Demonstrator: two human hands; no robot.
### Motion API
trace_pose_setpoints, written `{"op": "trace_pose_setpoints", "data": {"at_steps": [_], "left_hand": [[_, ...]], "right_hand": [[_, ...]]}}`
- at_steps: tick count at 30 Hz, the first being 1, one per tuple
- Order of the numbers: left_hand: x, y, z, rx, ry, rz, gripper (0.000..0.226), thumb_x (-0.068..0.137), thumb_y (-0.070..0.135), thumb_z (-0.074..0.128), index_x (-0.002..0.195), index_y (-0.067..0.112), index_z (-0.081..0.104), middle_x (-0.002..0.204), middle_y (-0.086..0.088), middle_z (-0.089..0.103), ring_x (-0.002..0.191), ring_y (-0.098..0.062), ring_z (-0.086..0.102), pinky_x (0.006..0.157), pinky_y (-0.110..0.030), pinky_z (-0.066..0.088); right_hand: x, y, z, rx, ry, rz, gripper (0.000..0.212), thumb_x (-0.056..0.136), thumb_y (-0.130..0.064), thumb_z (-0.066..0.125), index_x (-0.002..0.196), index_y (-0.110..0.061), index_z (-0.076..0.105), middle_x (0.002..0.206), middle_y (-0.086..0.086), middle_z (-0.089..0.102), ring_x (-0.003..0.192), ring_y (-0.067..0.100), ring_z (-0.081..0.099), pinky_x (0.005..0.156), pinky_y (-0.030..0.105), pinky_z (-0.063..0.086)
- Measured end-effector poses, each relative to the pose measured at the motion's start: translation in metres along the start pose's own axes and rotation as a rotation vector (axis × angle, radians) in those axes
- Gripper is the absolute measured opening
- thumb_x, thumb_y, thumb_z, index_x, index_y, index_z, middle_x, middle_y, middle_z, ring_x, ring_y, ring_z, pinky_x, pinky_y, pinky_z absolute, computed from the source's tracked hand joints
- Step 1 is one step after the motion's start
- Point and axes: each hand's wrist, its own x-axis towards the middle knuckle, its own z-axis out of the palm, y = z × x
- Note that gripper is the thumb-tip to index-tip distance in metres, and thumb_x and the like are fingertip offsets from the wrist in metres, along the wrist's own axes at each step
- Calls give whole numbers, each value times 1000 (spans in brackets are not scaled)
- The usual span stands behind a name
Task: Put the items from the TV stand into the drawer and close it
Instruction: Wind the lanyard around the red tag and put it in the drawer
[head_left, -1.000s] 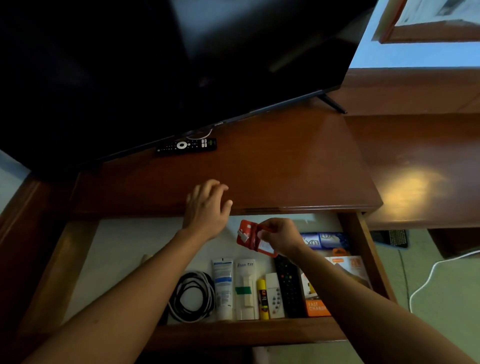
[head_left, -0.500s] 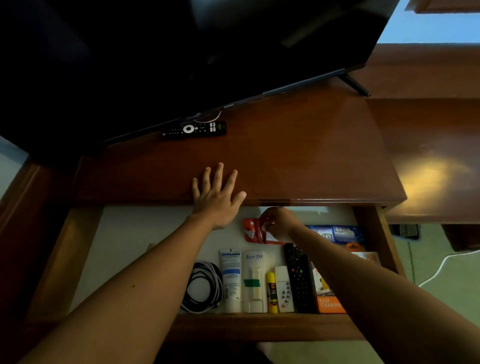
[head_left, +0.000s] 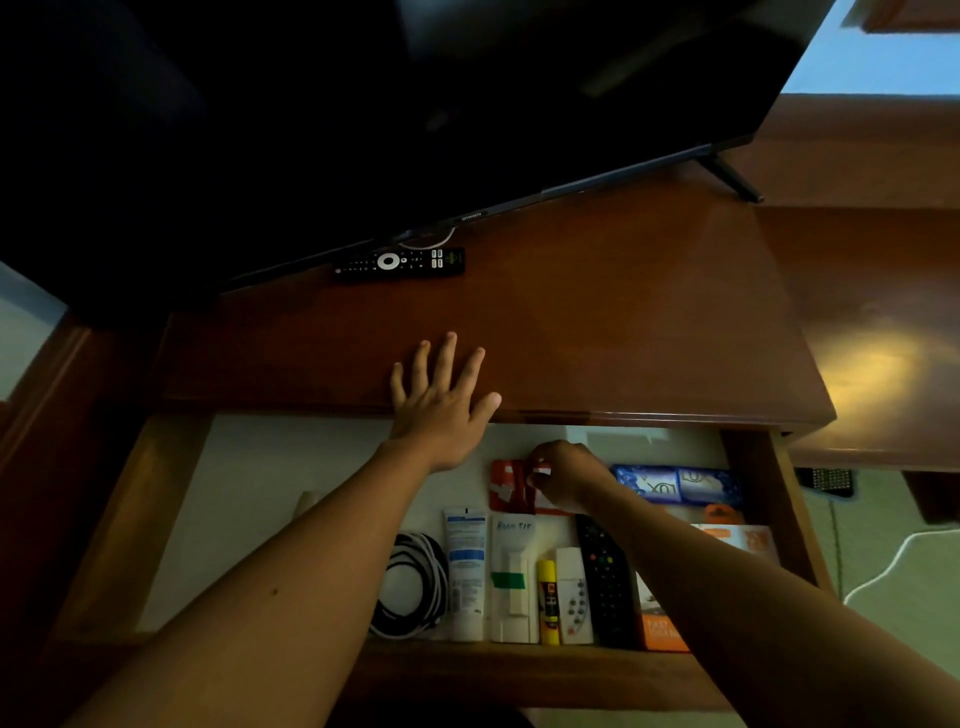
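The drawer (head_left: 519, 670) under the wooden TV stand (head_left: 597, 332) is pulled out. My right hand (head_left: 569, 475) is inside it, fingers pinched on a red flat packet (head_left: 506, 486) that lies low near the drawer's back. My left hand (head_left: 441, 400) rests flat with fingers spread on the stand's front edge, holding nothing. A black remote (head_left: 399, 263) lies on the stand under the TV's lower edge. In the drawer lie a coiled cable (head_left: 413, 587), a white tube (head_left: 466, 571), a glue stick (head_left: 548, 603), a second black remote (head_left: 605, 582) and blue soap packs (head_left: 675, 484).
The dark TV (head_left: 415, 104) fills the top of the view, its foot (head_left: 730, 179) at the right. An orange box (head_left: 660, 623) sits at the drawer's right. A lower wooden surface (head_left: 872, 338) adjoins on the right, with a white cord (head_left: 893, 566) on the floor.
My right hand has lowered the red packet from above the drawer down into its back area. My left hand has flattened and spread on the stand's edge.
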Motion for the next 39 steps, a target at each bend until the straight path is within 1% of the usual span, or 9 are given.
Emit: {"op": "trace_pose_setpoints", "data": {"at_steps": [4, 8, 11, 19, 24, 30, 34, 36, 39], "left_hand": [[-1, 0, 0, -1, 2, 0, 67, 96, 67, 12, 155, 40, -6, 163, 4, -25, 148, -27, -26, 116, -58, -13], [-1, 1, 0, -4, 1, 2, 67, 97, 67, 14, 156, 40, -5, 163, 4, -25, 148, -27, -26, 116, -58, -13], [-1, 0, 1, -5, 14, -1, 67, 97, 67, 14, 156, 40, -4, 164, 4, -23, 149, -27, -24, 116, -58, -12], [0, 0, 1, -7, 0, -6, 67, 97, 67, 13, 155, 40, -5, 163, 5, -25, 148, -27, -25, 116, -59, -12], [-1, 0, 0, -6, 0, -8, 67, 97, 66, 13, 156, 40, -5, 163, 4, -24, 148, -27, -25, 116, -58, -12], [-2, 0, -2, -18, -29, -6, 67, 97, 67, 13, 156, 40, -6, 163, 5, -27, 148, -26, -27, 116, -58, -14], [-2, -1, -6, -64, -62, 7, 68, 97, 67, 17, 156, 41, -6, 161, 6, -30, 146, -25, -31, 114, -56, -18], [-2, -4, -8, -115, -78, 31, 69, 98, 66, 23, 156, 41, -3, 161, 7, -29, 146, -23, -32, 115, -55, -19], [-5, -18, -13, -233, -40, 95, 63, 99, 57, 39, 155, 39, 18, 166, 8, -14, 150, -17, -21, 119, -51, -12]], "right_hand": [[-2, 3, 6, -93, 58, -36, 20, 98, -34, 57, 117, -30, 65, 114, -1, 65, 98, 14, 59, 90, 37, 52], [-3, 6, 10, -204, 114, -69, 26, 96, -38, 58, 122, -34, 63, 127, 1, 52, 121, 24, 43, 103, 45, 35], [-7, 7, 12, -268, 130, -82, 32, 95, -37, 58, 127, -34, 60, 131, 4, 49, 127, 27, 37, 107, 50, 29], [-10, 4, 11, -233, 142, -67, 39, 95, -37, 60, 133, -30, 55, 135, 4, 51, 128, 27, 40, 109, 51, 29], [-13, 1, 10, -217, 133, -53, 40, 97, -42, 54, 135, -29, 54, 136, 5, 50, 130, 27, 39, 109, 52, 28], [-29, -5, 10, -158, 207, -59, 43, 97, -46, 51, 137, -31, 53, 140, 4, 48, 132, 26, 39, 111, 57, 29], [-42, -18, 4, -71, 407, -184, 32, 100, -37, 50, 129, -27, 59, 131, -2, 56, 121, 19, 52, 106, 48, 41], [-47, -29, 1, -19, 579, -321, 22, 99, -29, 51, 116, -24, 64, 115, -3, 62, 101, 14, 59, 89, 41, 53], [-47, -56, -11, 45, 738, -431, 16, 97, -26, 50, 105, -20, 63, 96, -5, 59, 80, 9, 53, 72, 36, 53]]}}
